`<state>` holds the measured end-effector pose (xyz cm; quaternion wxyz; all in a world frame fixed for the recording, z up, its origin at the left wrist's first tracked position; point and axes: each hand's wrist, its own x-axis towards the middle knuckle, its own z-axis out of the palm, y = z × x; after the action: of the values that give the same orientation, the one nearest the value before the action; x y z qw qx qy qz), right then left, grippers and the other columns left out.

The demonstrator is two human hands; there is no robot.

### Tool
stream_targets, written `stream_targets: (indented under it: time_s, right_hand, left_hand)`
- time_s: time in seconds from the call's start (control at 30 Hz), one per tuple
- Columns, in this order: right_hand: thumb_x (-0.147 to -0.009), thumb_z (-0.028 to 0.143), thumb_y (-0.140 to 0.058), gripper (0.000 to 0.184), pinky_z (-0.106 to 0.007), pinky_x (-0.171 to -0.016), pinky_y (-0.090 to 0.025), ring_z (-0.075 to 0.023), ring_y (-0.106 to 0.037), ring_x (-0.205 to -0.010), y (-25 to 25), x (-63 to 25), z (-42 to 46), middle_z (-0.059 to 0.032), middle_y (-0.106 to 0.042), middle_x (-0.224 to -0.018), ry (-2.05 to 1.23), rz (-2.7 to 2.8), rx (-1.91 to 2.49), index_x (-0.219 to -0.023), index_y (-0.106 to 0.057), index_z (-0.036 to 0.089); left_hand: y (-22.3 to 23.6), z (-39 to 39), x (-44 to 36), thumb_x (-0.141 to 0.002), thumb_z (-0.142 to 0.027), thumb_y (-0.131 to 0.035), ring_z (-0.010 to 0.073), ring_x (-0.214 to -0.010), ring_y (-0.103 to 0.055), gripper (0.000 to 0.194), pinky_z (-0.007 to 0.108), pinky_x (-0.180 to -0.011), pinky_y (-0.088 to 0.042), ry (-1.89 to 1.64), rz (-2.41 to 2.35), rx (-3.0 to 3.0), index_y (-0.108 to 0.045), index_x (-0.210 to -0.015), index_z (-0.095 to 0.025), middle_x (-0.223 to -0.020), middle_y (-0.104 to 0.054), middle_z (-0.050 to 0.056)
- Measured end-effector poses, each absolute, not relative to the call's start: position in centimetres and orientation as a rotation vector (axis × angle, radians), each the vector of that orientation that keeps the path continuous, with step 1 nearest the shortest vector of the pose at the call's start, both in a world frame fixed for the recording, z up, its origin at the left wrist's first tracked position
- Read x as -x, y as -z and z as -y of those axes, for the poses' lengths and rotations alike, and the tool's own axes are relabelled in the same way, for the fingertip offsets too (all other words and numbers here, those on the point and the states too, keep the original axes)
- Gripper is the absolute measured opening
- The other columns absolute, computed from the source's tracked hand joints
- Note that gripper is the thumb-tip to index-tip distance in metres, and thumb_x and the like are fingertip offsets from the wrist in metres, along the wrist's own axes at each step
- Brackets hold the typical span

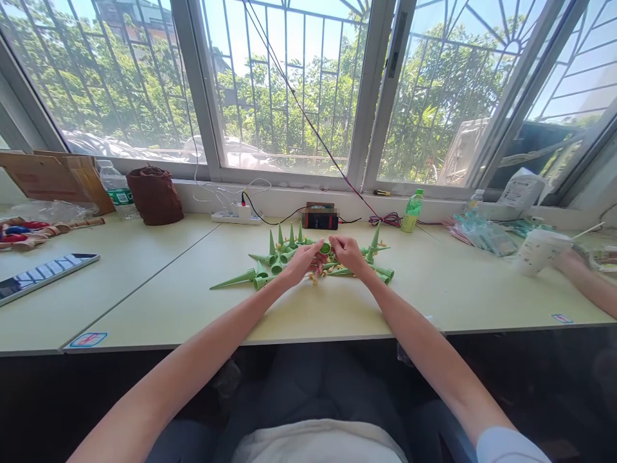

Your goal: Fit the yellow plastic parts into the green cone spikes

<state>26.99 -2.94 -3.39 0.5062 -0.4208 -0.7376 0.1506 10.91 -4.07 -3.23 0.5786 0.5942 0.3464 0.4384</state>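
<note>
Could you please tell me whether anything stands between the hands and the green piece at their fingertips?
Nothing visible does: the left hand holds the green piece, with the right hand close beside it. Green cones stand and lie around them.

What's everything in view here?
Window frames: several, grey, back
Tabletops: 2+, yellowish, foreground
Upright device: one, black, behind cones
Power strip: one, white, rear
Cable coil: one, reddish, rear
Green bottle: one, green, rear
Packets: several, mostly teal, right
Cup: one, white, right
Co-worker's hand: one, bare, right
Pouch: one, brown, left
Clear bottle: one, transparent, left
Cardboard: some, brown, left
Flat device: one, silver, left
Wooden items: several, multicoloured, left
Green cones: many, green, centre
Small pieces: several, yellowish, among cones
Left hand: one, bare, holding green piece
Right hand: one, bare, adjacent
</note>
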Motion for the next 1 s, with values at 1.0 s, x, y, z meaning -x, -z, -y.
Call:
stream_targets:
  time_s: [1.0]
  right_hand:
    - [-0.09, 0.058, -0.039, 0.051, -0.025, -0.05, -0.03, -0.011, -0.039, -0.049, 3.2, -27.1, 2.7, 0.0006, -0.044, -0.051, -0.396, 1.603, 1.072, -0.056, -0.041, 0.02]
  left_hand:
    - [3.3, 4.4, -11.4, -0.089, -0.059, -0.045, 0.007, -0.034, -0.047, 0.051, 0.02, -0.035, -0.031, -1.32, -1.106, -1.843, -0.057, -0.067, -0.014, -0.061, -0.059, 0.002]
